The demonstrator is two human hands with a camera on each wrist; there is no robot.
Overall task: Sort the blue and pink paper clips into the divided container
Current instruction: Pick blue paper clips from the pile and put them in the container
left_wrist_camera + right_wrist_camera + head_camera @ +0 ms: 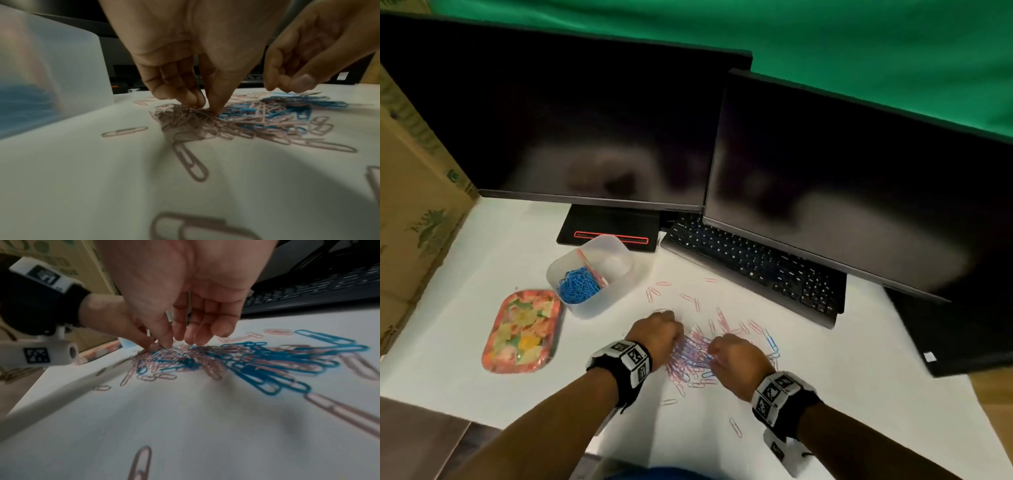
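A mixed pile of blue and pink paper clips point(693, 354) lies on the white table between my hands. My left hand point(659, 330) reaches down into the pile's left side, thumb and fingertips point(197, 99) pinching a clump of pink clips point(185, 116). My right hand point(734, 358) hovers over the pile's right side, fingers point(193, 337) loosely curled with their tips just above the clips and nothing visibly held. The translucent divided container point(619, 248) stands to the back left. Its near compartment holds blue clips point(578, 286); the far one looks empty.
A floral tray point(524, 329) lies left of the container. A black keyboard point(756, 270) and two dark monitors point(585, 130) stand behind, and a cardboard box point(414, 205) rises at the left. Loose pink clips point(688, 298) are scattered round the pile.
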